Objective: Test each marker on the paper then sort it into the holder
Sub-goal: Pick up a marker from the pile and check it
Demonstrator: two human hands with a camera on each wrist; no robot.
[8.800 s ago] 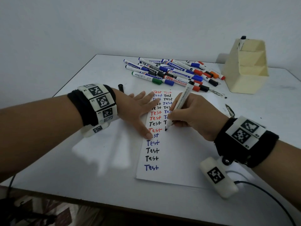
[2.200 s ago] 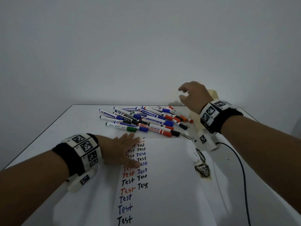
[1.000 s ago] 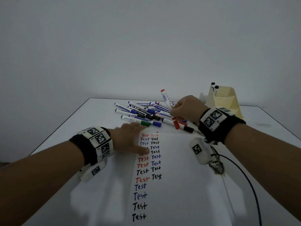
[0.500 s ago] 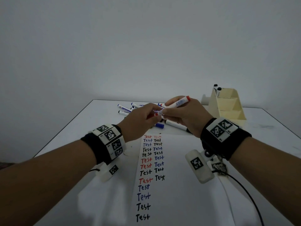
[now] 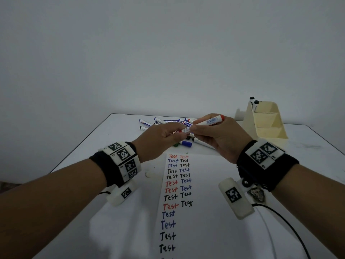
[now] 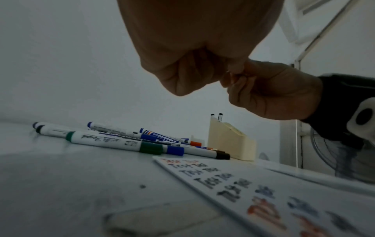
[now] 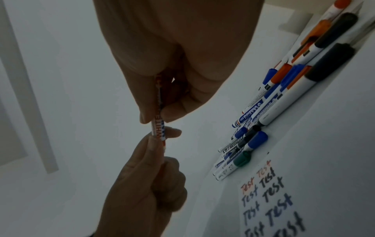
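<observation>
Both hands hold one red whiteboard marker (image 5: 205, 123) in the air above the pile of markers (image 5: 168, 124). My right hand (image 5: 216, 135) grips its white barrel (image 7: 159, 126), red end pointing right. My left hand (image 5: 160, 141) is curled round the cap end; the cap itself is hidden in the fingers (image 7: 150, 154). Below lies the paper (image 5: 196, 212) with two columns of "Test" in red, blue and black. The cream stepped holder (image 5: 268, 124) stands at the back right with two black-capped markers (image 5: 253, 101) in its rear slot.
Loose markers with green, blue, black and orange caps (image 6: 150, 148) lie beyond the paper's top edge. A black cable (image 5: 291, 227) runs from my right wrist across the table. A fan (image 6: 345, 160) stands past the table's right side.
My right hand picked a red marker from the pile and lifted it. My left hand left the paper and took hold of the marker's cap end. The head view tilted down slightly.
</observation>
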